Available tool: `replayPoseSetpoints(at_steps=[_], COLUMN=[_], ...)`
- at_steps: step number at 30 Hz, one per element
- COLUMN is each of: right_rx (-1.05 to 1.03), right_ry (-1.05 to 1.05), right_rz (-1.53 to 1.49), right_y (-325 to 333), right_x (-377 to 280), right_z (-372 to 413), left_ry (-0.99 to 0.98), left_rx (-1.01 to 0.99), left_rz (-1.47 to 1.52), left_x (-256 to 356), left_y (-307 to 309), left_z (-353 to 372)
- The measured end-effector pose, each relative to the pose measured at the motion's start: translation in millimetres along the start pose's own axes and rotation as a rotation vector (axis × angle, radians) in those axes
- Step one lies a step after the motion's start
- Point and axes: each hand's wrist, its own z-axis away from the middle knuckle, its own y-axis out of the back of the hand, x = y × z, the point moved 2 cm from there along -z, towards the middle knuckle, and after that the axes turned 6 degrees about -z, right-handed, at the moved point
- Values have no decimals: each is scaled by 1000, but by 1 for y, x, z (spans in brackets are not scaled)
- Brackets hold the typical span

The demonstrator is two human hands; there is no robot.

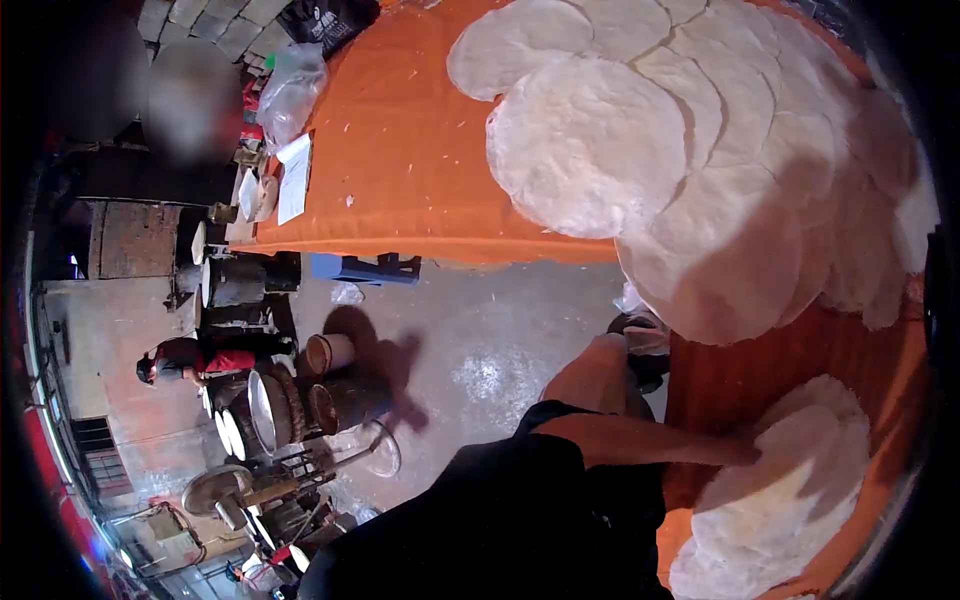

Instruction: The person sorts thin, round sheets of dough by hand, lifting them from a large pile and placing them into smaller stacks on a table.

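Note:
Neither of my hands can be made out. Wide, thin, pale flatbreads (590, 145) overlap across the orange-covered table (400, 130) at the upper right. A shadow falls over part of them, and a dim reddish-brown patch near the right edge is too dark to identify. At the lower right, another pile of flatbreads (785, 490) lies on the cloth. A co-worker in black clothing (500, 510) is at the bottom, with a bare arm (650, 443) stretched to this pile. That person's hand (740, 450) touches its edge; the fingers are unclear.
The view is turned sideways. Beyond the table are a blue stool (365, 269), a bucket (329, 353) and round pans (268, 412). Another person (178, 358) stands at the left. A plastic bag (291, 95) and white paper (294, 180) lie at the table's far end.

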Motion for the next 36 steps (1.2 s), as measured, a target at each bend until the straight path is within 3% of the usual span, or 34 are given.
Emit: replayPoseSetpoints(at_steps=[5,7,9,10,11,12,13,14,15,17,18,20,23,25,28,31,32,34,36], right_rx=[-34,-172,-124,-160,-133,106,80,33,-200,-303,-412,-365,-449,-440,-465,-396,-321,-161,-207], right_ry=[59,267,303,0,14,130,55,123,-164,-107,-167,-266,-450,-632,-517,-720,-633,-458,-518], right_rz=[1,-127,-163,-156,-130,-156,-530,-622,-874,-917,-1139,-1335,-1723,-1948,-1893,-1832,-1702,-1436,-1569], right_y=[-44,-17,2,20,14,28,38,30,45,26,6,-20,-63,-46,-74,-54,-61,-81,-76], right_x=[50,-31,-67,-91,-78,-130,-177,-203,-253,-305,-318,-352,-397,-422,-415,-432,-436,-441,-449], right_z=[-3,1,2,-2,-8,-11,-19,-23,-31,-55,-70,-90,-104,-111,-114,-106,-101,-95,-93], left_ry=[-84,-148,-215,-237,-255,-251,-236,-208,-138,75,62,41,182,57,-50,-200,-256,-108,-188], left_rx=[116,180,227,254,276,295,303,304,280,203,177,158,-16,30,206,520,603,697,706], left_rz=[-171,-298,-414,-458,-499,-521,-520,-495,-414,-175,-210,-285,82,-188,-435,-749,-865,-893,-1106], left_x=[2,2,4,3,3,4,3,4,5,13,19,30,44,51,46,41,34,30,30], left_y=[32,53,77,95,114,136,157,178,195,222,231,244,252,260,286,335,354,376,384], left_z=[18,41,65,75,83,88,91,90,88,81,81,85,104,110,102,92,87,77,59])
